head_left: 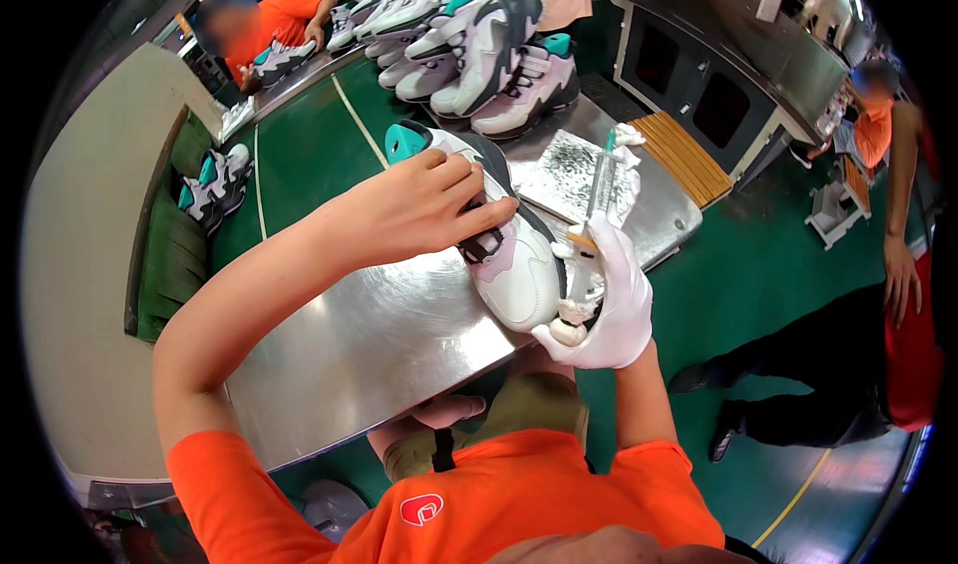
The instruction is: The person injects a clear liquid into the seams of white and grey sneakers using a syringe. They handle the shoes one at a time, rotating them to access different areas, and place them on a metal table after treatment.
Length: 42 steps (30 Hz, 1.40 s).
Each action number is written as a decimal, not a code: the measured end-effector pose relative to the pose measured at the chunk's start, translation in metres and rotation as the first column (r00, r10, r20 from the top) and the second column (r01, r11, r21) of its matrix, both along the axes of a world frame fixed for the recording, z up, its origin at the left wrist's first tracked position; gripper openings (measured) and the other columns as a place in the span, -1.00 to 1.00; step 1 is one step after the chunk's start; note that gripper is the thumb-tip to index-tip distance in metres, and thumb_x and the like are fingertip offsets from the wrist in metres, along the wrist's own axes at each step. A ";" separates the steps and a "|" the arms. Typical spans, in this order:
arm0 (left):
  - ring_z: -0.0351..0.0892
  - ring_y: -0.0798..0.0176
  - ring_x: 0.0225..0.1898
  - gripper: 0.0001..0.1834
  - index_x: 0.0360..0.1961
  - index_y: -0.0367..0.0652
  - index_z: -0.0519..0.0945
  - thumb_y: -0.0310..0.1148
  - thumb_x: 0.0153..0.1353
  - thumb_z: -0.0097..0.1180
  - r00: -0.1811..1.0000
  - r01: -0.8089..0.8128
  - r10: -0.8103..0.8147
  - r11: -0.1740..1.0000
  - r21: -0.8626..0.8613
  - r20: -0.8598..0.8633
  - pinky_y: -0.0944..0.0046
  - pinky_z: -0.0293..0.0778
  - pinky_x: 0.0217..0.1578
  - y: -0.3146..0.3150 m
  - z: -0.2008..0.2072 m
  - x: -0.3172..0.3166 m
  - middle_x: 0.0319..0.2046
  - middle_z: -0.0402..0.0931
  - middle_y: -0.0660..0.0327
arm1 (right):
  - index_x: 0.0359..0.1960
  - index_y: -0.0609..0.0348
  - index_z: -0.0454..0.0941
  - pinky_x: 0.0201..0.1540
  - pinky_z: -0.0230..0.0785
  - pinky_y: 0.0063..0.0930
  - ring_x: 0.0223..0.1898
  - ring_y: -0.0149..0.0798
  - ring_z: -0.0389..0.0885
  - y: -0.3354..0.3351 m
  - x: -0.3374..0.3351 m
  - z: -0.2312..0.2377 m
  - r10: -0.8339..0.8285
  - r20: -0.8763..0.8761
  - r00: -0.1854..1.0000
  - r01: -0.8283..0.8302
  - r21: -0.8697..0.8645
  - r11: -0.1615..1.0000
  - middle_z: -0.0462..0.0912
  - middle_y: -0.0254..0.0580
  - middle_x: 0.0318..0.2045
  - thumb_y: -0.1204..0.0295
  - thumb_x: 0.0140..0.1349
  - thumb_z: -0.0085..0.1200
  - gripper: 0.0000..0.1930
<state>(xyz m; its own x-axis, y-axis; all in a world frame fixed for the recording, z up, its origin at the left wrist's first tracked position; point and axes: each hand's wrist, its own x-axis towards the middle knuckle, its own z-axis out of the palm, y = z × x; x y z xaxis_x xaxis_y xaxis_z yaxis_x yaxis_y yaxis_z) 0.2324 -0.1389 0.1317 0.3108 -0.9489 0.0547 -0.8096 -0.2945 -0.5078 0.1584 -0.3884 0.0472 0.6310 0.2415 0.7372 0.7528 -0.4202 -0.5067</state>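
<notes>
A white sneaker [520, 280] with pale lilac panels, black trim and a teal collar is tilted over the metal table, toe toward me. My bare left hand [439, 200] is closed round it at the laces and tongue. My right hand [617, 309], in a white glove, is curled beside the toe. Crumpled white material [582, 284] and a small yellowish piece show between its fingers; what exactly it grips is partly hidden. Just beyond the glove is a clear, syringe-like tube [604, 187] with a teal end; whether the hand holds it I cannot tell.
Finished-looking sneakers [454, 50] are piled at the table's far end. Near them lies a black-smudged white pad [564, 175]. One sneaker [215, 187] rests on the green belt [299, 155] at left. A co-worker [284, 25] handles a shoe far left; another person [848, 354] stands at right.
</notes>
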 end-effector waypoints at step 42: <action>0.40 0.06 0.20 -0.60 0.05 0.02 0.56 -0.32 0.13 0.12 0.722 -0.644 0.691 0.653 -0.398 -0.034 -0.07 0.28 0.20 0.311 -0.180 0.277 0.01 0.53 0.22 | 0.30 0.57 0.05 0.22 0.22 -0.23 0.07 -0.01 0.43 0.039 0.030 -0.088 -0.467 -0.593 0.656 0.463 -0.172 0.870 0.42 0.18 0.06 0.30 -0.35 0.41 0.13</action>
<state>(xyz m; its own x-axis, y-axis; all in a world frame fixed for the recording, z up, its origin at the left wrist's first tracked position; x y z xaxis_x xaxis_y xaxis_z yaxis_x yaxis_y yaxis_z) 0.5090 0.1716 -0.0482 0.8218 -0.3879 0.4174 -0.2662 -0.9090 -0.3206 0.1885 -0.3496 -0.0406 0.9652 -0.2038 0.1641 -0.0026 -0.6345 -0.7729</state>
